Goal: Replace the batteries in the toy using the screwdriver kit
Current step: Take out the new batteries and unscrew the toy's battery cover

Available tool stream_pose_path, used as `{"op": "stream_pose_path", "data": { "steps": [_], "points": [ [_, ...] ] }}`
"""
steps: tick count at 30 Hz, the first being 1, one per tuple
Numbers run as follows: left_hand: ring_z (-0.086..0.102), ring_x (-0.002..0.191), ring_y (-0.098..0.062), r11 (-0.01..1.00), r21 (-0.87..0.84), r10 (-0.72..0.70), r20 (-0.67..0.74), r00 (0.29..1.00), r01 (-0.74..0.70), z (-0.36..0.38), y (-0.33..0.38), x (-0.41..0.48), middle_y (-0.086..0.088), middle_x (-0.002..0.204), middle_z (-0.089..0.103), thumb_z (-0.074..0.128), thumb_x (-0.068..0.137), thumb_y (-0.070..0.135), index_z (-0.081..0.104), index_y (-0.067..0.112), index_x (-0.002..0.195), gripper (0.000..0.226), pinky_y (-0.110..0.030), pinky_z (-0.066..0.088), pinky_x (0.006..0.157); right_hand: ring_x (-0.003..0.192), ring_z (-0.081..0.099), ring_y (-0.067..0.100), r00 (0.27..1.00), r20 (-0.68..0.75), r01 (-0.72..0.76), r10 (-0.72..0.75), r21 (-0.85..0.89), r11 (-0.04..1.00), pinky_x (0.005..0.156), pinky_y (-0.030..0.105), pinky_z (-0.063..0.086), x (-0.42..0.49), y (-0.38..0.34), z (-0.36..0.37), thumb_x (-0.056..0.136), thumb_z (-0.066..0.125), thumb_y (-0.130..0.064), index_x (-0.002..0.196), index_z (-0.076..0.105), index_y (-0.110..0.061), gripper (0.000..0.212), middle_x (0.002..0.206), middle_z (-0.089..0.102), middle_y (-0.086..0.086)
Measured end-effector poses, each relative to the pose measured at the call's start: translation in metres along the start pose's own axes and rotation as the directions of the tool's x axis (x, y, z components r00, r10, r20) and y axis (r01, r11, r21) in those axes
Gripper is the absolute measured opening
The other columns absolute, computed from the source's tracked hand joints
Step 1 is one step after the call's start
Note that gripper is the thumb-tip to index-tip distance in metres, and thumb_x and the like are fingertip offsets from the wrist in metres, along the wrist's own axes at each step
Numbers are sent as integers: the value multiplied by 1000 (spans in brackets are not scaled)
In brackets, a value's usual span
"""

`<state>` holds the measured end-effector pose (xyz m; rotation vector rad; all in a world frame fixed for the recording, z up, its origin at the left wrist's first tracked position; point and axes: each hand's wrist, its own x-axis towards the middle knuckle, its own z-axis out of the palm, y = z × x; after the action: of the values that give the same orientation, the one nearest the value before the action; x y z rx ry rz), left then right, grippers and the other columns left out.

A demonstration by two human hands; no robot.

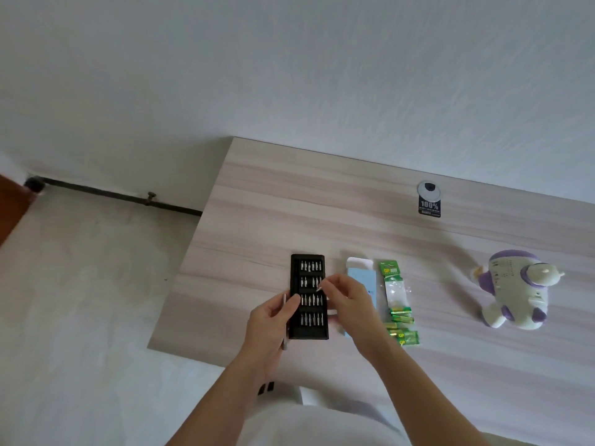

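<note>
Left hand [273, 320] — half-hidden driver [284, 302], right hand [346, 297] — bit [319, 288]

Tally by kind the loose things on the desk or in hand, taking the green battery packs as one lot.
Toy: 1
Bit case: 1
Blue box: 1
Battery lot: 1
Screwdriver handle, left hand: 1
Loose bit, right hand: 1
Total: 6

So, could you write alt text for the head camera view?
A person's right hand pinches a small silver screwdriver bit over a black tray of bits, while the left hand holds a slim silver driver handle. Green battery packs and a white-and-purple toy lie on the pale wooden table.
</note>
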<state>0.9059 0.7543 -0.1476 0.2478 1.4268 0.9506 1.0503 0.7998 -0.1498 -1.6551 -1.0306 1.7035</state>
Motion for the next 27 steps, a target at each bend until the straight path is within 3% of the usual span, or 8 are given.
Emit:
{"op": "stream_pose_path", "data": {
  "steps": [4, 8, 11, 14, 17, 19, 23, 27],
  "points": [
    [69, 107, -37, 999, 9, -49, -66, 997, 50, -26, -4, 21, -21, 111, 73, 53, 101, 13, 70, 4, 113, 23, -52, 52, 99, 88, 73, 25, 997, -17, -79, 79, -26, 997, 78, 50, 62, 20, 21, 33, 99, 56, -20, 90, 64, -14, 14, 94, 71, 10],
    [70, 100, -40, 991, 129, -20, -158, 987, 40, -61, -9, 52, -14, 99, 77, 63, 97, 19, 79, 17, 99, 17, -62, 51, 96, 87, 70, 22, 992, -22, -128, 127, -44, 991, 77, 42, 62, 42, 32, 68, 101, 53, -21, 95, 63, -10, 15, 95, 71, 14],
    [72, 91, -26, 979, 203, 35, -274, 961, 23, -79, -11, 71, -5, 89, 79, 67, 94, 16, 78, 27, 82, 19, -42, 57, 85, 79, 65, 22, 988, -61, -148, 142, -102, 984, 68, 36, 56, 57, 41, 92, 100, 54, -23, 88, 62, -14, 17, 84, 68, 8],
    [69, 79, -19, 964, 266, 92, -302, 949, -9, -84, -12, 86, -3, 80, 78, 69, 92, 16, 76, 29, 69, 27, -41, 57, 79, 80, 65, 22, 982, -127, -159, 137, -183, 970, 75, 43, 57, 68, 47, 106, 98, 56, -29, 86, 64, -23, 16, 88, 68, 3],
    [69, 78, -13, 937, 346, 167, -313, 935, -52, -82, -13, 98, 4, 80, 77, 68, 93, 17, 79, 20, 88, 13, -31, 54, 73, 79, 62, 17, 977, -183, -153, 111, -235, 960, 67, 33, 54, 72, 47, 110, 99, 54, -29, 93, 65, -19, 16, 94, 67, 4],
    [69, 84, -13, 893, 444, 231, -310, 922, -74, -80, -17, 103, 4, 87, 76, 67, 94, 20, 78, 17, 99, 13, -24, 52, 72, 82, 65, 20, 974, -204, -147, 101, -222, 964, 71, 35, 57, 72, 47, 109, 100, 53, -27, 96, 65, -16, 16, 91, 68, 4],
    [65, 88, -14, 853, 516, 276, -319, 907, -79, -75, -19, 103, 10, 84, 66, 67, 94, 21, 77, 14, 106, 18, -26, 46, 78, 86, 66, 18, 974, -212, -135, 82, -249, 959, 78, 38, 59, 74, 47, 105, 100, 53, -26, 99, 64, -16, 16, 89, 68, 0],
    [64, 85, -17, 797, 599, 354, -363, 862, -75, -87, -19, 100, -2, 90, 67, 65, 94, 25, 76, 10, 99, 19, -23, 41, 76, 84, 67, 18, 973, -218, -128, 74, -245, 961, 73, 39, 59, 73, 43, 99, 98, 54, -29, 92, 64, -21, 15, 90, 68, 1]
  ]
}}
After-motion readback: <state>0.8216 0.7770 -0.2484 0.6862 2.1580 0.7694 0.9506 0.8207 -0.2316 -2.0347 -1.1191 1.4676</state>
